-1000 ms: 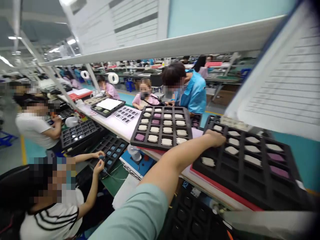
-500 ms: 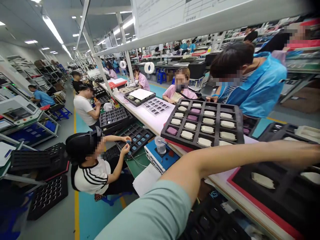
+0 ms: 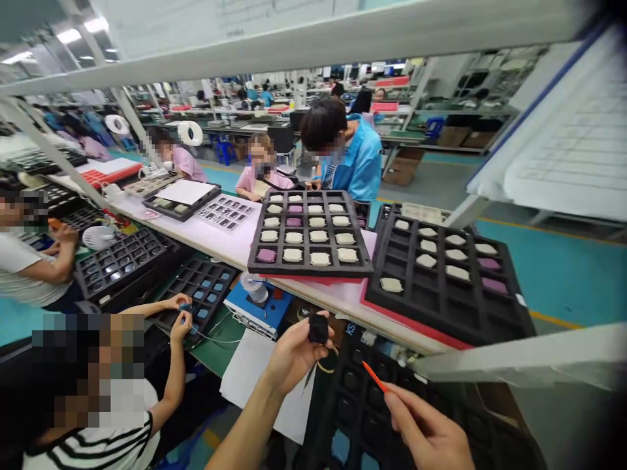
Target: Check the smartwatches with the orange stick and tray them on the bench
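Observation:
My left hand (image 3: 294,352) is raised over the workbench, its fingers closed around a small black squarish piece (image 3: 319,328). Lower on the right, my right hand (image 3: 426,424) pinches a thin orange pointed stick (image 3: 375,376), whose tip points up and left toward the black piece without touching it. Beneath both hands lies a black compartment tray (image 3: 356,406) holding black pieces and a couple of blue ones (image 3: 340,446). White paper (image 3: 255,372) lies to the left of my left wrist.
On the shelf stand two foam trays, one fuller (image 3: 308,264) and one partly filled (image 3: 470,313), with cream and purple pieces. A blue box (image 3: 259,313) carries a clear cup (image 3: 253,287). A co-worker (image 3: 98,391) works close on my left. A white post (image 3: 529,356) crosses at right.
My view has swung right. The outstretched arm has drawn back from the right-hand tray; both my hands now show, holding the black piece and the orange stick.

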